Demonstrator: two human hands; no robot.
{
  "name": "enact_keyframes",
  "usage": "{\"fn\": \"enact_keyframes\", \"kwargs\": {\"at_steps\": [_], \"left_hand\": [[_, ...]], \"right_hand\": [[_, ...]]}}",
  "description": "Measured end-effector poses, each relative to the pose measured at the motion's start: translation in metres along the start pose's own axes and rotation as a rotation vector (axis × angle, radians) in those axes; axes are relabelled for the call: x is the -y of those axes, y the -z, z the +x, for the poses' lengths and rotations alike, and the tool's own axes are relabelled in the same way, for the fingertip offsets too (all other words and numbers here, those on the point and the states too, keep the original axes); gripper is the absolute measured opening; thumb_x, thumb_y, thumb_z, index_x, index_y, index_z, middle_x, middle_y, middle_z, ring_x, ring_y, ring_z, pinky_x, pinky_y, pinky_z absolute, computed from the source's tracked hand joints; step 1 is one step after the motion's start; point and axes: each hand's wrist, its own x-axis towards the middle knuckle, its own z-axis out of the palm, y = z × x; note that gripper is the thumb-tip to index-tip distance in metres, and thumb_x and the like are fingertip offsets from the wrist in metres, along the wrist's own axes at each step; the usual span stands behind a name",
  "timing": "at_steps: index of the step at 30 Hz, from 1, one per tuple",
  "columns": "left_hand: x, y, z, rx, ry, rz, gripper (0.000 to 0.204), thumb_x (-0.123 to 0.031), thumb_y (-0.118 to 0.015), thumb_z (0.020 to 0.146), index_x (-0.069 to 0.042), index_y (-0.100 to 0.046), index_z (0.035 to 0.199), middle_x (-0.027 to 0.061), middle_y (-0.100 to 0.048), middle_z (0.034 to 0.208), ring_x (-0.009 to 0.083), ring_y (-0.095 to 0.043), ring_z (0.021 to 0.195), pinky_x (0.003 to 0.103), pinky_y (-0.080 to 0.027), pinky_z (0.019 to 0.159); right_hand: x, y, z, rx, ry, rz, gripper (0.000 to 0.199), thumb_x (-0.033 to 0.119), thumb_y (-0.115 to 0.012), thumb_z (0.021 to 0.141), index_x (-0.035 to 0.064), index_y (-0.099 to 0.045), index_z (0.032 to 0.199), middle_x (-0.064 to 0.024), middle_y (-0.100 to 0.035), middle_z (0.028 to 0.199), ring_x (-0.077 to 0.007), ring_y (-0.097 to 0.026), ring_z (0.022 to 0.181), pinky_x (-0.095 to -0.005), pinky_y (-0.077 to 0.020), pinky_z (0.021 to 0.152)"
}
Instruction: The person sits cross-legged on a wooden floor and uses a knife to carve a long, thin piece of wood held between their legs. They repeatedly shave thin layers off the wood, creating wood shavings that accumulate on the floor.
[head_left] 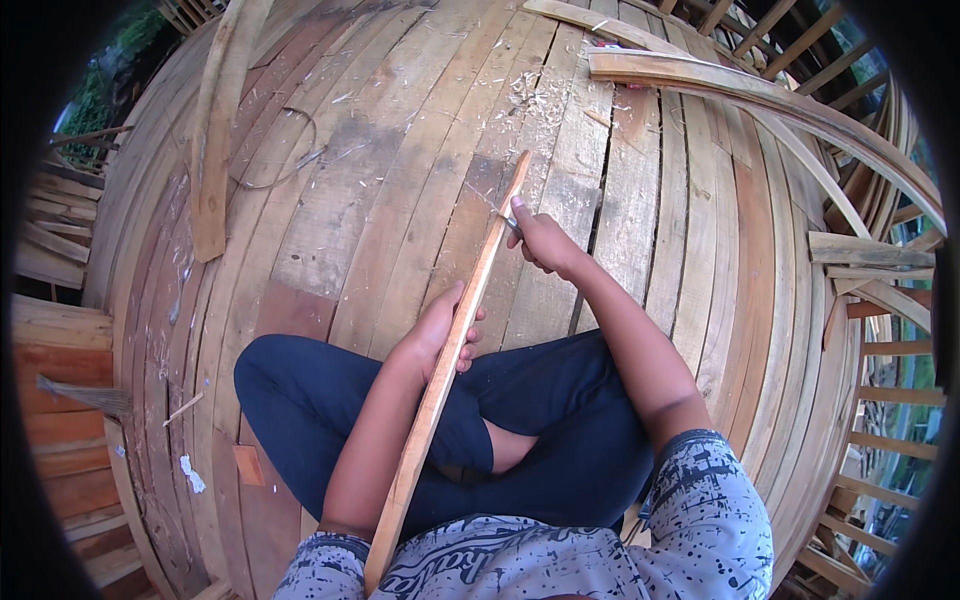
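Observation:
A long, narrow strip of pale wood (432,400) slants from my chest up and away over my crossed legs, its far end tapered. My left hand (440,328) is wrapped round the strip near its middle, the fingertips showing on the right side. Closer to the far end, my right hand (541,240) is closed on the handle of a knife (491,203). Its thin blade lies across the wood and sticks out to the left. Most of the knife's handle is hidden in my fist.
Curled wood shavings (535,100) lie on the plank floor (400,140) beyond the strip. A board (215,150) rests at the far left, and long beams (740,88) stretch across the far right. Slatted railing (900,395) edges the right side. A white scrap (191,474) lies at left.

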Motion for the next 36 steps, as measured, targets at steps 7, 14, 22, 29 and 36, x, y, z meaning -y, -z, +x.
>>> {"fn": "enact_keyframes", "kwargs": {"at_steps": [7,14,22,29,36], "left_hand": [[-0.011,0.016,0.013,0.28,0.077,-0.301,0.048,-0.059,-0.035,0.101,-0.015,-0.051,0.09,-0.0023,-0.042,0.058,0.0128,-0.038,0.038,0.029,-0.033,0.033],[-0.015,0.023,0.028,0.293,0.104,-0.282,0.052,-0.064,-0.037,0.099,-0.015,-0.052,0.09,-0.0018,-0.042,0.056,0.0151,-0.041,0.038,0.032,-0.034,0.033],[-0.026,0.032,0.038,0.497,0.109,-0.456,0.043,-0.053,-0.035,0.102,-0.013,-0.051,0.099,-0.0011,-0.045,0.063,0.0146,-0.042,0.043,0.031,-0.036,0.037],[-0.033,0.034,0.039,0.452,0.07,-0.371,0.04,-0.05,-0.036,0.101,-0.013,-0.052,0.101,-0.0011,-0.045,0.063,0.0145,-0.043,0.044,0.031,-0.038,0.037],[-0.035,0.033,0.036,0.391,0.083,-0.378,0.035,-0.045,-0.036,0.099,-0.014,-0.052,0.097,-0.0008,-0.046,0.063,0.0136,-0.042,0.042,0.031,-0.036,0.036]], "right_hand": [[0.032,-0.032,-0.033,-0.117,0.177,-0.512,0.064,0.041,-0.036,0.101,-0.0064,-0.071,0.078,-0.0318,-0.067,0.079,-0.0487,-0.067,0.082,-0.0532,-0.0512,0.087],[0.005,0.014,0.031,-0.321,0.112,-0.616,0.051,0.034,-0.041,0.094,-0.0014,-0.072,0.076,-0.029,-0.068,0.08,-0.0459,-0.068,0.08,-0.0521,-0.0543,0.082],[0.015,-0.001,0.039,-0.283,0.235,-0.567,0.048,0.032,-0.043,0.092,-0.0018,-0.071,0.073,-0.0273,-0.067,0.074,-0.0455,-0.067,0.072,-0.0525,-0.055,0.074],[0.011,0.011,0.044,-0.315,0.275,-0.614,0.045,0.031,-0.045,0.09,-0.0003,-0.071,0.071,-0.0251,-0.068,0.073,-0.043,-0.068,0.071,-0.051,-0.0555,0.071],[0.002,0.008,0.047,-0.349,0.268,-0.555,0.045,0.032,-0.048,0.09,0.0003,-0.069,0.067,-0.0243,-0.066,0.069,-0.0433,-0.068,0.069,-0.0512,-0.0555,0.069]]}}
